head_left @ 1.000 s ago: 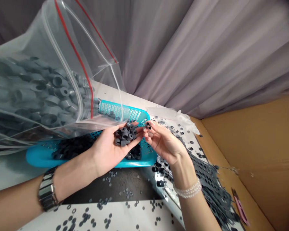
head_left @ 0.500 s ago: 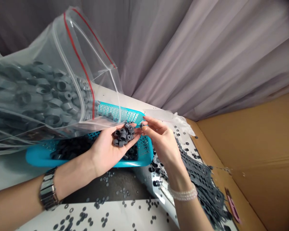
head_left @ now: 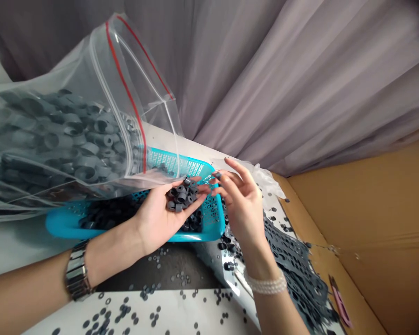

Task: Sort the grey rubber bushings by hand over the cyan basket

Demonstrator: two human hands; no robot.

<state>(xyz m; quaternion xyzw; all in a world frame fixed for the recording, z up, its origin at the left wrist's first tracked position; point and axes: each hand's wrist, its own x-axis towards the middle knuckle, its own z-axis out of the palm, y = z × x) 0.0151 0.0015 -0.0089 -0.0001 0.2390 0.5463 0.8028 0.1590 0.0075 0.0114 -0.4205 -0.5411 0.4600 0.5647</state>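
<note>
My left hand [head_left: 160, 214], palm up and cupped, carries a small heap of dark grey rubber caps [head_left: 182, 195] over a blue plastic basket [head_left: 214, 228]. Between thumb and fingertips, my right hand [head_left: 242, 200] pinches one small dark cap [head_left: 217, 175] just right of the heap. More dark pieces [head_left: 108, 211] lie in the basket, partly hidden by my left arm. A clear zip bag [head_left: 73, 125] with red stripes, full of grey ring-shaped pieces, leans over the basket on the left with its mouth open.
Perforated dark rubber sheets [head_left: 293, 256] are stacked at the right. Pink-handled snips [head_left: 340, 302] lie by a cardboard wall [head_left: 377, 209]. Small black discs [head_left: 125, 311] are scattered across the white table. A grey curtain [head_left: 265, 74] hangs behind, near a crumpled clear plastic bag [head_left: 267, 179].
My right hand has drawn slightly up and away from the left palm, with a cap in its fingertips. The whole view has shifted a little; the left hand still holds the heap.
</note>
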